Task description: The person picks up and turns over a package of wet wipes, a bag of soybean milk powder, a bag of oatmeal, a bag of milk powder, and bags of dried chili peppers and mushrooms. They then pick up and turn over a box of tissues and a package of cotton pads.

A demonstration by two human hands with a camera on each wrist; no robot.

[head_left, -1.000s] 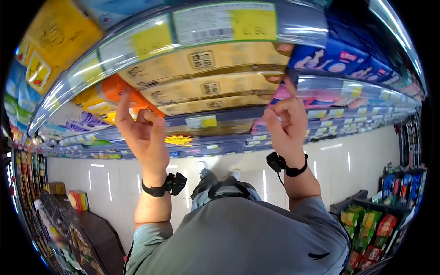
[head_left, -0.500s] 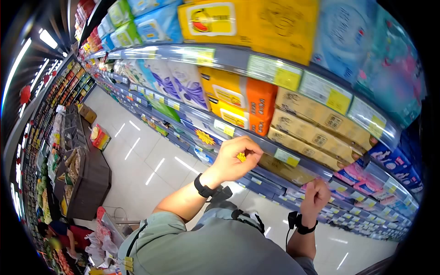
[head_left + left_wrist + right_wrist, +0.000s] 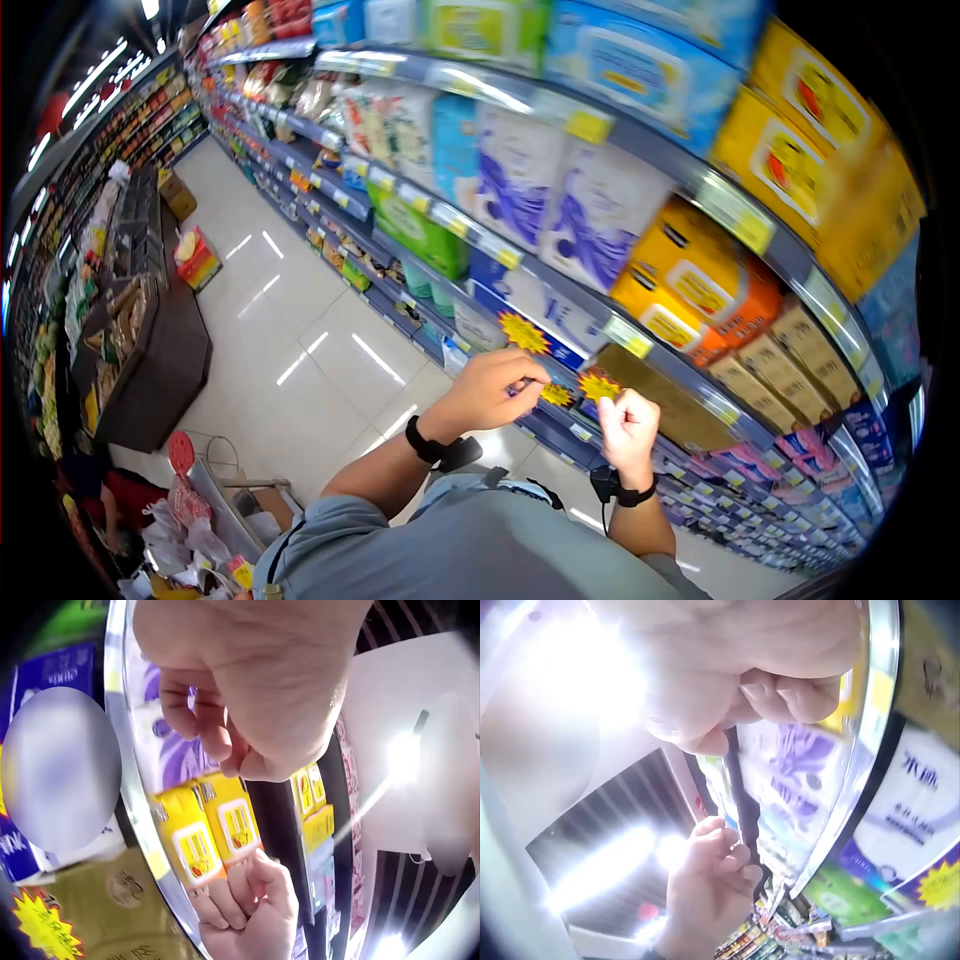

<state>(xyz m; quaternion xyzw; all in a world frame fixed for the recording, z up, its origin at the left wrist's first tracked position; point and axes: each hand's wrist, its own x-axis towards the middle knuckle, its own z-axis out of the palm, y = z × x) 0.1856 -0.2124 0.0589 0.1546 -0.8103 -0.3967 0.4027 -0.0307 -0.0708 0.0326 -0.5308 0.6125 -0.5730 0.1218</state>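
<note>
Both hands are empty here, tbh. The left hand (image 3: 490, 390) and right hand (image 3: 630, 428) have their fingers curled in, grip closed on nothing, side by side in front of the lower shelves. The closest big thing is the gold pack (image 3: 685, 408), lying on its shelf just beside the right hand. Yellow-orange packs (image 3: 680, 280) and tan packs (image 3: 785, 365) sit on the shelf above. I'd say no pickup's underway; what's finished or left, can't tell. Starburst signs (image 3: 524, 333) poke out near the hands, and a shelf rail (image 3: 570, 277) fronts the packs. Dark display stand (image 3: 165, 375) across the aisle, well apart.
</note>
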